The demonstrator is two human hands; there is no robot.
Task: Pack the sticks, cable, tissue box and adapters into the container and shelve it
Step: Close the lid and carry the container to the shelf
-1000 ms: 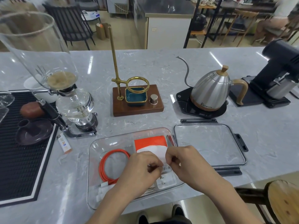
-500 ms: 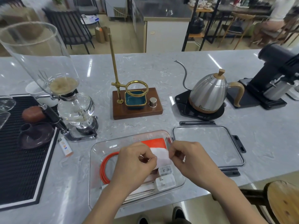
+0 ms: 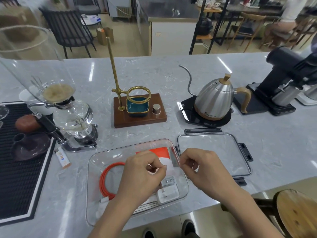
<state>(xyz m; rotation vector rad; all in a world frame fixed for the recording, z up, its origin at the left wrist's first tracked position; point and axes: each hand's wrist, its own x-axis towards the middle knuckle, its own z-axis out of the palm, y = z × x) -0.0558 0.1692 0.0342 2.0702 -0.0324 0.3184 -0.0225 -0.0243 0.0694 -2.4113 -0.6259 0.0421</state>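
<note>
Visibly two adapters (image 3: 169,188), one cable (image 3: 109,182).

We see the clear container (image 3: 96,169) open at the near counter edge. Inside it lie the coiled orange cable (image 3: 107,182) at left, the orange-and-white tissue box (image 3: 154,151) far right, two white adapters (image 3: 169,189) near right, and pale sticks (image 3: 147,204) along the near wall.

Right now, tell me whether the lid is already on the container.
No. The clear lid lies flat on the counter to the right of the open container, its black latches showing.
</note>
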